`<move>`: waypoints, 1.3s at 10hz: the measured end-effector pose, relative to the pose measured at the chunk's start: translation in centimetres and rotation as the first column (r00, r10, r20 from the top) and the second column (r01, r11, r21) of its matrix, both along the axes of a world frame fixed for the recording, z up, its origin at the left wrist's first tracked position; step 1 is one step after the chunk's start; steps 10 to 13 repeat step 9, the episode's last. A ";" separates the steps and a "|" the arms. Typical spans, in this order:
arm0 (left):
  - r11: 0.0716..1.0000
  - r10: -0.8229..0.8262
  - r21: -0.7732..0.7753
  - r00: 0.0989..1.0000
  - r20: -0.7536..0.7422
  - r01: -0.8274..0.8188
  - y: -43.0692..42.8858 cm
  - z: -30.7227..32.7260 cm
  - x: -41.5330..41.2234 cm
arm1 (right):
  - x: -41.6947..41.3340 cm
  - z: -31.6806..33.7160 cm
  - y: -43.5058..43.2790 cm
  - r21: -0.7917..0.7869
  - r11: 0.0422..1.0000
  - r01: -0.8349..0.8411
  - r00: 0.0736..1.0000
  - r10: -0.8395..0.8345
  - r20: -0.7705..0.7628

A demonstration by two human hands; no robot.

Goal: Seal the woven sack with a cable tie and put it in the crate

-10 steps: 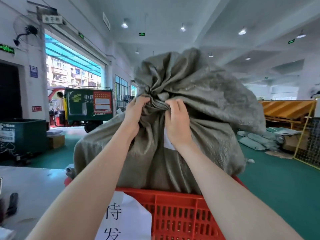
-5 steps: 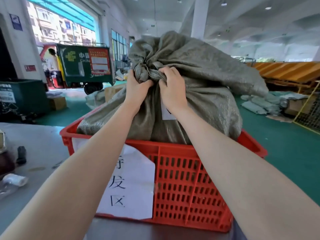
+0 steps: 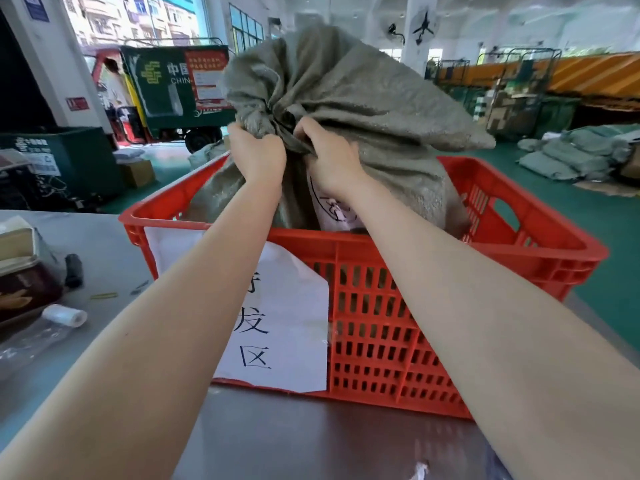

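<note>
Head cam, sack: big grey-green woven sack (image 3: 363, 109), lower part already down inside the red crate (image 3: 540, 244), the top half bulging well above the rim. The neck is bunched into a twisted knot of fabric right where I'm gripping it.

Head cam, my left hand: left hand (image 3: 258, 155) is clenched tight around the gathered neck, a wad of fabric poking out above my fist.

Head cam, my right hand: right hand (image 3: 330, 159) is also clamped on the sack, just beside the left one, fingers dug into the folds below the bunch. Both arms are stretched out straight over the near wall of the crate.

Head cam, cable tie: honestly can't make it out, the neck is buried under my fingers and the folds.

Head cam, crate: sits on the grey table (image 3: 104, 244), slotted sides, with a white paper sign (image 3: 287, 334) with handwritten characters stuck on the near wall.

Head cam, table junk: off to my left there's a small white roll (image 3: 65, 315), a little black thing (image 3: 73, 270), and a dark box (image 3: 24, 289) at the edge.

Head cam, background: green delivery cart (image 3: 173, 88) by the doorway on the left, pile of more grey sacks (image 3: 575, 154) on the green floor to the right.
</note>
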State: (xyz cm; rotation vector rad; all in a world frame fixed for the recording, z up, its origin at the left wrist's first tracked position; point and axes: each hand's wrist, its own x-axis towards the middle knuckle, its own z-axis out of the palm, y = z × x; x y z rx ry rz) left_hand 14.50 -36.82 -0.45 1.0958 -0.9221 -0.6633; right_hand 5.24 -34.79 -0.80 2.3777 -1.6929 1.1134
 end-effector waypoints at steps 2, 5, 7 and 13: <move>0.980 -0.019 0.197 0.991 0.134 -0.008 -0.2 -0.7 -0.1 | -0.4 -1.1 -1.0 0.136 0.990 -0.049 0.999 0.050 -0.007; 0.932 0.227 0.030 0.646 0.729 -0.361 2.4 -0.5 -1.4 | -1.1 -1.1 -0.6 0.181 0.983 -0.020 1.000 0.022 -0.014; 0.989 0.029 0.033 0.407 0.913 -0.143 4.2 -1.7 -3.1 | -4.1 -0.8 3.3 0.169 0.985 0.022 0.987 -0.048 0.152; 0.981 -0.191 0.140 0.510 0.839 0.136 7.0 -0.7 -7.3 | -8.8 0.6 7.5 0.161 0.972 0.169 0.953 -0.203 0.226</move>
